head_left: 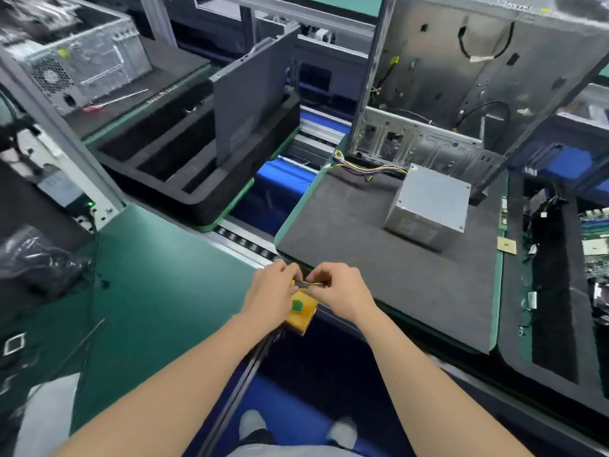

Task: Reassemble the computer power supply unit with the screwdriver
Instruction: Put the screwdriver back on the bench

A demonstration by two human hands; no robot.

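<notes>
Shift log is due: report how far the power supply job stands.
Done: the power supply unit sits closed on the grey mat. In hand: left hand and right hand pinch a small item by the yellow button box. Left: the unit is outside the open case.

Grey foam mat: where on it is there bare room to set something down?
Bare: the near-left stretch of the grey foam mat, between the power supply unit, the wires and, at the edge, the left hand and right hand. Crowded: the back, with the computer case.
</notes>
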